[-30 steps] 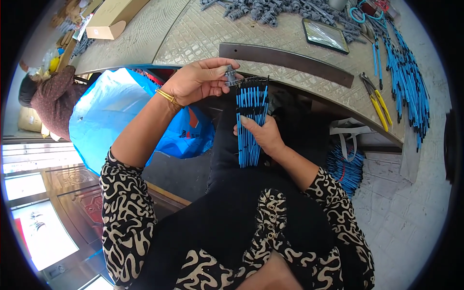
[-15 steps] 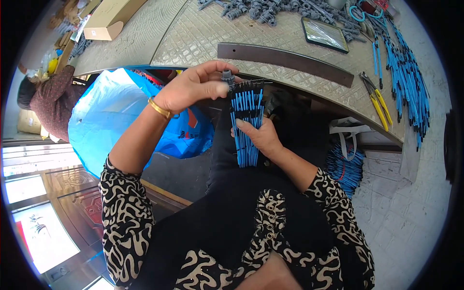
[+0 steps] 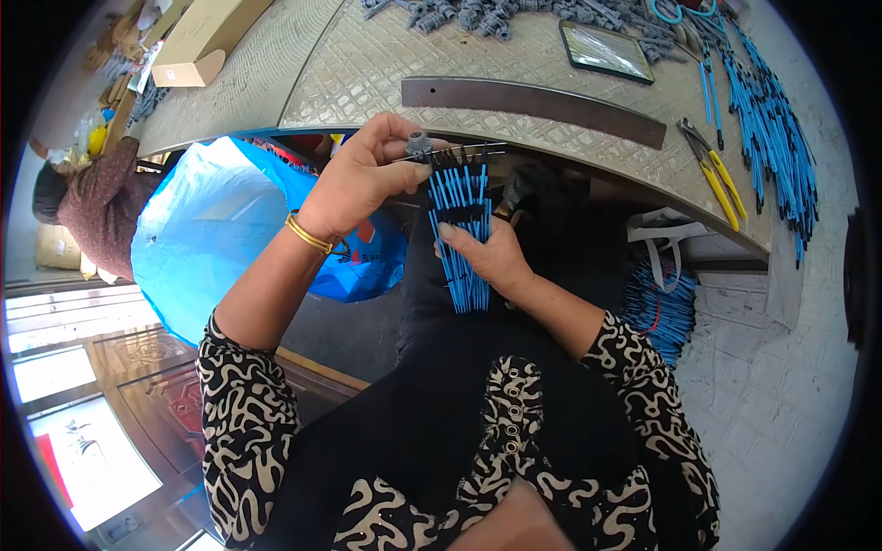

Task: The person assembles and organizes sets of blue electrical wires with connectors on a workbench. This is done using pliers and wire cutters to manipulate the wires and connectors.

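Note:
My right hand (image 3: 496, 260) is closed around a bundle of thin blue rods with black ends (image 3: 469, 193), its thumb across the front. The rods fan slightly, with their black tips upward, over my lap. At the bundle's upper end, my left hand (image 3: 367, 174) pinches a grey ridged plastic fitting (image 3: 419, 142) between thumb and fingers. A thin metal wire (image 3: 491, 148) runs sideways from beside the fitting across the black tips. Whether the wire passes through the tips is too small to tell.
On the patterned table lie a dark metal bar (image 3: 533, 112), yellow-handled pliers (image 3: 721, 188), a black-framed phone-like slab (image 3: 606, 50), grey fittings (image 3: 459, 16) and blue rods (image 3: 776, 138). A blue plastic bag (image 3: 202, 220) hangs at left, near another person (image 3: 96, 202). More rods (image 3: 666, 317) lie below right.
Both hands have shifted slightly left with the bundle and fitting. More of the wire shows beyond the black tips. The view has tilted a little.

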`<state>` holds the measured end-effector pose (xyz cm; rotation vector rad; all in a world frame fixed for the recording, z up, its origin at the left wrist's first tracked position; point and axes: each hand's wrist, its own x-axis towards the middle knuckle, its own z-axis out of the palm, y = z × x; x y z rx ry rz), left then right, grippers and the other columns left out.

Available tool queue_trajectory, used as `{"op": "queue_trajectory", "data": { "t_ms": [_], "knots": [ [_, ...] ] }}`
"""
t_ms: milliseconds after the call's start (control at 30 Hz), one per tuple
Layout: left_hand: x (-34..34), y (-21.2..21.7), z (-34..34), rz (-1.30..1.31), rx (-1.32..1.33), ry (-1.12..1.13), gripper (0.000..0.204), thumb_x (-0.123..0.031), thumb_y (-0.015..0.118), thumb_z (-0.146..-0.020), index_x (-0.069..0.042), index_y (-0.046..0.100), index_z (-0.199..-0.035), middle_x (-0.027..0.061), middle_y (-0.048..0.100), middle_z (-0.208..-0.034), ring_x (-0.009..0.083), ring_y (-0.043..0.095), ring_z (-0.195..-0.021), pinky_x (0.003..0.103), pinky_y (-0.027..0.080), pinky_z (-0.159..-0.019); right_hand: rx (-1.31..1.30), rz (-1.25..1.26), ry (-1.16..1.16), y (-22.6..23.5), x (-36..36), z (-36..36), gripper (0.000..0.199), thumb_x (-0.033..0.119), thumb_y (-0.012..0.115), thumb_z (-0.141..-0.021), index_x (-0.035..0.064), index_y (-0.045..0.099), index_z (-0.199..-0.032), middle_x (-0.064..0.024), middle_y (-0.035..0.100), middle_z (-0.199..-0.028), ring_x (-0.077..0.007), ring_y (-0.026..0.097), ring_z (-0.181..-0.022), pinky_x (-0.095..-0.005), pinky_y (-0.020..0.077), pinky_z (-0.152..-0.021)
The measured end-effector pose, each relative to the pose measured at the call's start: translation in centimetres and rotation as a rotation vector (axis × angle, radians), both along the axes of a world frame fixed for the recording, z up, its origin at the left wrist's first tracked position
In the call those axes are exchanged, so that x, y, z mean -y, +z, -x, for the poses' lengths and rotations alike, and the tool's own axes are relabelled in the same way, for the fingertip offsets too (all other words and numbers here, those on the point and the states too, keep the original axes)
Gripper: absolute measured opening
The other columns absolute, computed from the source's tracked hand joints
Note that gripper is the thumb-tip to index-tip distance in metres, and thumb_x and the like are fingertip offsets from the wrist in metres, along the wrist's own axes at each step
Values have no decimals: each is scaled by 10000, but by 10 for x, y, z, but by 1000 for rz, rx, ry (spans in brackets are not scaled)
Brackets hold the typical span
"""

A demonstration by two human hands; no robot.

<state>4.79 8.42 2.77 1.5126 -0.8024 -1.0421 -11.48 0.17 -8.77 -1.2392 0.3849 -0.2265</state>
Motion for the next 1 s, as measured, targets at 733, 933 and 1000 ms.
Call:
{"op": "queue_trajectory", "data": {
  "t_ms": [733,933,1000],
  "knots": [
    [-9,2,7,-51,208,23,414,-4,642,-777,-24,543,-1179,48,618,-1023,87,557,-901,225,457,-789,-40,-34,257,4,19,-7,521,541,501,-845,31,564,-933,-32,566,-803,-105,546,-759,-263,461,-671],
    [-7,-4,20,-37,323,86,424,-3,640,-781,-23,539,-1193,31,611,-1023,70,533,-924,219,444,-802,-78,12,153,4,13,-5,636,633,474,-808,14,614,-846,-69,592,-761,-145,569,-740,-272,455,-691],
    [-6,-5,20,-44,262,123,421,-3,640,-779,-29,545,-1188,30,616,-1007,72,537,-915,215,444,-793,-68,30,145,4,11,-5,638,632,470,-810,13,615,-851,-72,593,-763,-147,571,-744,-273,456,-695]
  ]
}}
